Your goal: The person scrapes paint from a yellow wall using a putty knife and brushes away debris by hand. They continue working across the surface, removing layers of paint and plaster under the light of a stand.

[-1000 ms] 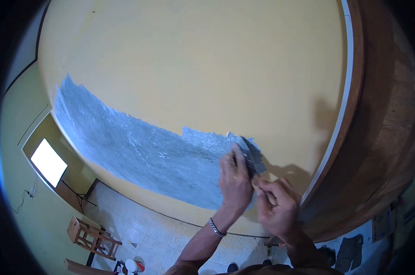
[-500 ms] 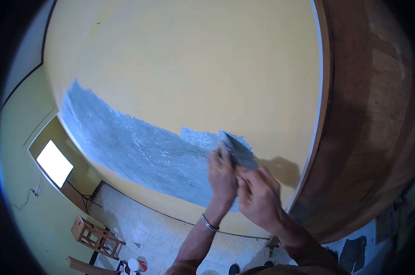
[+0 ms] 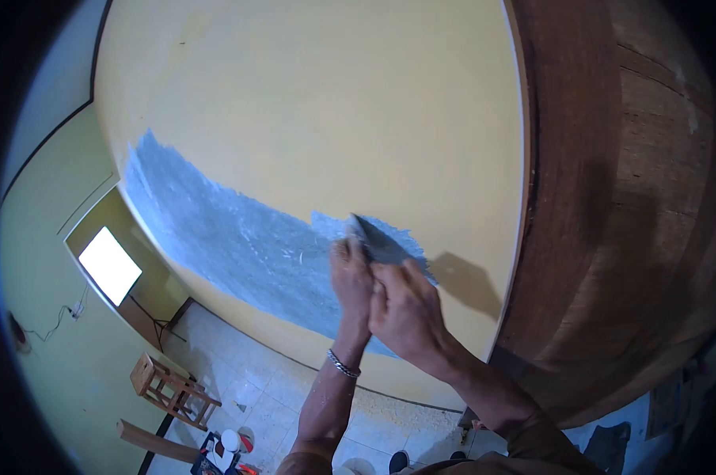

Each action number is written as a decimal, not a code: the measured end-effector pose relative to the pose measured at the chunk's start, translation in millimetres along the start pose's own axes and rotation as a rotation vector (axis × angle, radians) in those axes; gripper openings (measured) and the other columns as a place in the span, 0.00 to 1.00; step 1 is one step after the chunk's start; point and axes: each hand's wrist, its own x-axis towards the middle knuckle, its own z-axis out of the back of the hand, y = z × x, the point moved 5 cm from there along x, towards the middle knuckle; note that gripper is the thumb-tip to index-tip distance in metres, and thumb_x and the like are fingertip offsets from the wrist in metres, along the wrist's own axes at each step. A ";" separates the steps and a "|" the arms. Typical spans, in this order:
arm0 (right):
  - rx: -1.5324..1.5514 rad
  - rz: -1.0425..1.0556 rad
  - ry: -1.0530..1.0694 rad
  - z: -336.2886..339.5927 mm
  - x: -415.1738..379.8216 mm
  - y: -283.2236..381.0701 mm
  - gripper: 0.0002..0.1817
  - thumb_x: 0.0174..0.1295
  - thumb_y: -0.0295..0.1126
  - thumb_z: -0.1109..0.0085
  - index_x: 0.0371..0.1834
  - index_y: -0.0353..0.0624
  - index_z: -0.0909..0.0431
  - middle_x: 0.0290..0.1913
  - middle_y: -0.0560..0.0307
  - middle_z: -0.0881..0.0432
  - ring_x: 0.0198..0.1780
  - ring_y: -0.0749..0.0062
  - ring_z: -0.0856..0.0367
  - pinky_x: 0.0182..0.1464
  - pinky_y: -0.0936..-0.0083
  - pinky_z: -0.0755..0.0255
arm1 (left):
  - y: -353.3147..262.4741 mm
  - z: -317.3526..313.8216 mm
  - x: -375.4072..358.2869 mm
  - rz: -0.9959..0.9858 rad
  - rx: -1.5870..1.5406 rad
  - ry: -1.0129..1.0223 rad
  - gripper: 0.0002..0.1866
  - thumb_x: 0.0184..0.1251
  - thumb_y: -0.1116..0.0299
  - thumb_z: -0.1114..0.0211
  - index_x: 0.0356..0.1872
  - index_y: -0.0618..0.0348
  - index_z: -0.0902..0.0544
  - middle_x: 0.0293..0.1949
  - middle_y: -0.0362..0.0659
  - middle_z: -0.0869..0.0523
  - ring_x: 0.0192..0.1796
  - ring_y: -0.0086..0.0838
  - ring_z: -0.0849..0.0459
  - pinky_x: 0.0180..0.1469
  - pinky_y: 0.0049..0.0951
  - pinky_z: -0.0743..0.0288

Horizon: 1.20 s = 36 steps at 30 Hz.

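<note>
A scraper with a dark, wide blade (image 3: 380,244) lies against the wall, on the upper right part of a rough grey patch (image 3: 215,229). My right hand (image 3: 409,309) is closed around its handle, which the fingers hide. Close beside it, my left hand (image 3: 351,277) is also closed on the scraper, its fingers up along the blade's left side. A chain bracelet (image 3: 343,363) circles my left wrist. Yellow paint (image 3: 334,111) covers the wall above and below the grey patch, with a ragged edge between them.
Brown wooden panelling (image 3: 579,237) borders the wall on the right. On the left are a bright lamp (image 3: 110,265) on a stand, a wooden stool (image 3: 172,388) and a white tub (image 3: 231,440). Crumbs (image 3: 405,412) lie on the tiled floor along the wall's foot.
Both hands and the scraper have shifted left and slightly up over the grey patch. The camera view has turned a little, moving the room's left side rightward in the picture.
</note>
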 end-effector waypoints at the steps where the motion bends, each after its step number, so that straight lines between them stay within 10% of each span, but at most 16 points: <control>1: 0.005 0.013 -0.023 3.3 -3.9 1.5 0.10 0.57 0.19 0.43 0.42 0.33 0.22 0.33 0.42 0.23 0.36 0.46 0.21 0.37 0.56 0.24 | 4.1 -4.4 -4.5 -0.060 -0.030 -0.038 0.38 0.54 0.69 0.33 0.69 0.70 0.32 0.46 0.55 0.24 0.51 0.51 0.24 0.51 0.45 0.26; 36: -0.141 0.062 -0.124 -27.0 -0.3 10.4 0.06 0.56 0.22 0.44 0.35 0.34 0.21 0.33 0.40 0.21 0.38 0.44 0.21 0.42 0.53 0.24 | 17.1 8.0 0.5 -0.110 -0.084 0.030 0.37 0.61 0.70 0.38 0.69 0.81 0.38 0.53 0.64 0.23 0.59 0.55 0.25 0.63 0.44 0.29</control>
